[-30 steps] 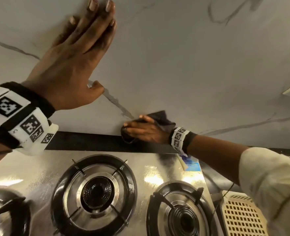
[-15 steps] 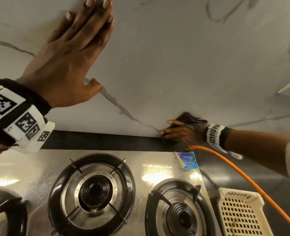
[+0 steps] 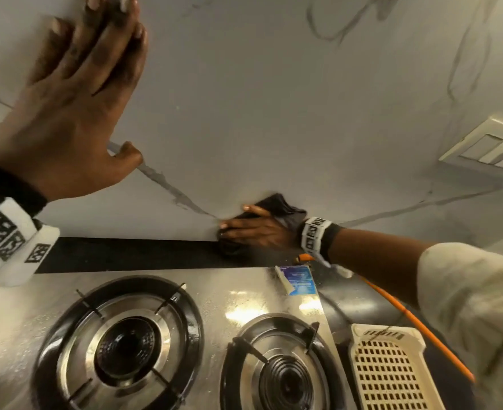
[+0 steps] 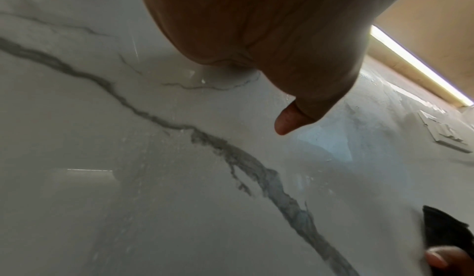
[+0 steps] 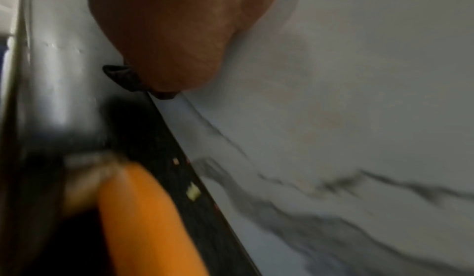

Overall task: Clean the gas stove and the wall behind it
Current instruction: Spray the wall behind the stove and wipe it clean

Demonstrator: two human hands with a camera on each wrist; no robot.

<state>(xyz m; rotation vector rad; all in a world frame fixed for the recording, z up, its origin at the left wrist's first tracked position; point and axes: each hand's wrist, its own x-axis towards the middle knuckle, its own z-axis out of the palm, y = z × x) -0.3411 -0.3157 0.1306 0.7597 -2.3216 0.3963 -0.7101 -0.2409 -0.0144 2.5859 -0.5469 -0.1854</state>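
Left hand (image 3: 75, 96), fingers flat, braces on wall (image 3: 273, 113), upper left; right hand (image 3: 253, 229) presses cloth (image 3: 279, 205) there, fingers extended, evidently wiping.

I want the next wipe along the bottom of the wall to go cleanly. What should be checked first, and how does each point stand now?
1. Cloth under the right hand, against the wall: ok.
2. Left hand braced flat on the wall: ok.
3. Orange hose clear of the right forearm: not ok, it runs just beneath.
4. Food bits in the black strip: not ok, some lie there.
5. Cloth damp enough: cannot tell.
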